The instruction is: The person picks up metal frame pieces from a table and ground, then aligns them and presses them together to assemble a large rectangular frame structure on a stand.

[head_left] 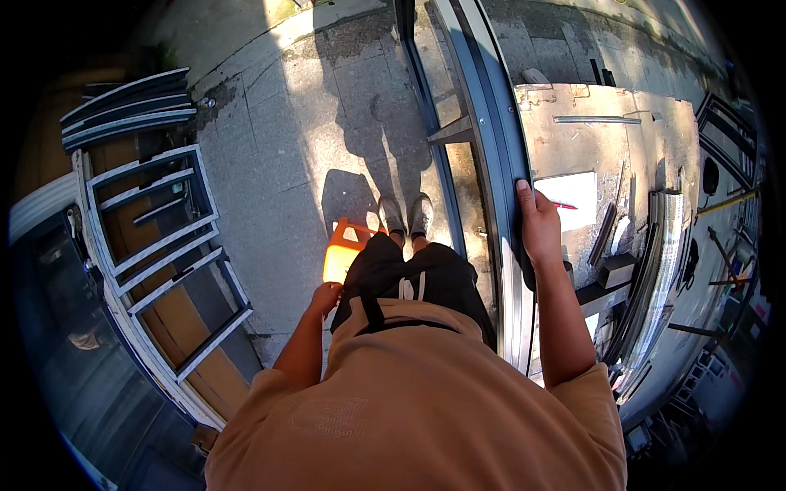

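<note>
My right hand (541,226) is closed round the edge of a long dark grey metal frame (501,131), thumb along its face. The frame stands tall beside my right leg, with a crossbar joining its long bars. My left hand (326,298) hangs low by my left hip, fingers curled. Right beside it is an orange plastic piece (342,255) with cut-out openings, partly hidden by my shorts; whether the hand grips it I cannot make out.
To the right is a worn wooden work board (671,131) bearing a white paper sheet (573,196), a red pen (565,205) and metal strips (659,262). White-and-dark window frames (168,254) lean at left, near stacked profiles (131,110). Concrete paving (262,155) lies ahead.
</note>
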{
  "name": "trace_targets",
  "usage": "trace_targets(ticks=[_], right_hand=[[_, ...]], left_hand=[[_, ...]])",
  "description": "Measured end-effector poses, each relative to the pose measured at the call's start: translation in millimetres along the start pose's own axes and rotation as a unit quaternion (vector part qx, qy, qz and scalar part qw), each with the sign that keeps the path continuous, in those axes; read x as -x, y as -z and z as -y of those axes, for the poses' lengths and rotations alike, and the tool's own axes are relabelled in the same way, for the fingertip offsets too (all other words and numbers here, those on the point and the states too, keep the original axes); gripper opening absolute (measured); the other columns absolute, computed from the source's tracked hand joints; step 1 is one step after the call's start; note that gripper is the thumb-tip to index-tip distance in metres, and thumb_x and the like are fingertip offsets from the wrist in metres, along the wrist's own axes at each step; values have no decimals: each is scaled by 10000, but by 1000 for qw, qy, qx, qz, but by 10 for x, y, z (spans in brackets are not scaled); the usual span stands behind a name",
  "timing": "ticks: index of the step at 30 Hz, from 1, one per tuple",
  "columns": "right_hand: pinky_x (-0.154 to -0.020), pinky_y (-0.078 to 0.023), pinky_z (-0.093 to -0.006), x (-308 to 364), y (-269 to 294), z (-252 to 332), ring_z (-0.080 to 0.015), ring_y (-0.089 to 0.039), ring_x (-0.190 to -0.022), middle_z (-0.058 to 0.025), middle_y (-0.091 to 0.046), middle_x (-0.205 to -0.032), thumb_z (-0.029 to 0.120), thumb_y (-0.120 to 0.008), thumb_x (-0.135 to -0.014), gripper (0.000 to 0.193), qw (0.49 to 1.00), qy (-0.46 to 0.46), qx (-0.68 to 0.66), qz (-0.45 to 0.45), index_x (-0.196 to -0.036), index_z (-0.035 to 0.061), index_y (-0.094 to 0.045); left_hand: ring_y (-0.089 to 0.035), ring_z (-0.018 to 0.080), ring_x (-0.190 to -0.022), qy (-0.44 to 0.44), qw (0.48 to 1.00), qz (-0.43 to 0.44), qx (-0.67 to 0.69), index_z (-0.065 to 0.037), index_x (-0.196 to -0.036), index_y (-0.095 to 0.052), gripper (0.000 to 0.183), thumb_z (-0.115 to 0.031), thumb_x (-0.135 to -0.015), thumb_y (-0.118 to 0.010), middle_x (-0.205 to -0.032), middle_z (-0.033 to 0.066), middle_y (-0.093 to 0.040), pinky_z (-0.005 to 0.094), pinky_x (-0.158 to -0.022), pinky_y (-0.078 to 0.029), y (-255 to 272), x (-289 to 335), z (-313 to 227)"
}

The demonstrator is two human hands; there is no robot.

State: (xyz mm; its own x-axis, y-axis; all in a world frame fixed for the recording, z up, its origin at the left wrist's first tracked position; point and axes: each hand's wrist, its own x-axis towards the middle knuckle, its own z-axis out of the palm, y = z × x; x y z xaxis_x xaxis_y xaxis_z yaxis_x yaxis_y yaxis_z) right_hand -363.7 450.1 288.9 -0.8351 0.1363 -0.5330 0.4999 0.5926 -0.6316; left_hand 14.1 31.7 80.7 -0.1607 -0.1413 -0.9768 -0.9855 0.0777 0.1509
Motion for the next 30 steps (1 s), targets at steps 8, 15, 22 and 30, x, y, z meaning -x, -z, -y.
trace_targets(ticks=[8,15,22,30], right_hand=[[-880,-482,-302,-85,116,29,-176,-624,-921,-109,-722,-990,604,-505,-1083,714,999,-45,-8,-24,-1181,-68,-725],[-916,-530,-290,-63,47,-22,-171,-686,-980,-101,-742,-1122,563,-559,-1078,642,988,-97,-94,-78,-1297,-26,-686],[-1004,-516,-373,-22,889,-699,-217,-634,-1164,-94,-668,-1322,549,-485,-1110,650,976,-70,-132,-161,-1479,18,-560],[-841,-578,-341,54,914,-353,-232,-722,-852,-168,-716,-1017,405,-563,-1081,671,995,59,30,72,-1498,-103,-432]], left_hand=[[-691,160,-900,73,979,-52,185,-77,-1279,-636,375,-374,-1057,-579,-1081,63,-731,328,-777,-540,-473,-186,383],[-718,245,-934,-13,993,-71,-91,-51,-1245,-675,399,-342,-972,-671,-1108,124,-749,366,-831,-559,-265,-884,632],[-679,383,-1132,-169,875,-60,-449,-81,-1277,-660,404,-223,-905,-722,-1203,195,-681,490,-941,-584,124,-2086,189],[-532,305,-1397,-199,748,26,-633,-112,-1427,-575,460,-194,-976,-617,-1439,139,-601,581,-1122,-433,-221,-3612,660]])
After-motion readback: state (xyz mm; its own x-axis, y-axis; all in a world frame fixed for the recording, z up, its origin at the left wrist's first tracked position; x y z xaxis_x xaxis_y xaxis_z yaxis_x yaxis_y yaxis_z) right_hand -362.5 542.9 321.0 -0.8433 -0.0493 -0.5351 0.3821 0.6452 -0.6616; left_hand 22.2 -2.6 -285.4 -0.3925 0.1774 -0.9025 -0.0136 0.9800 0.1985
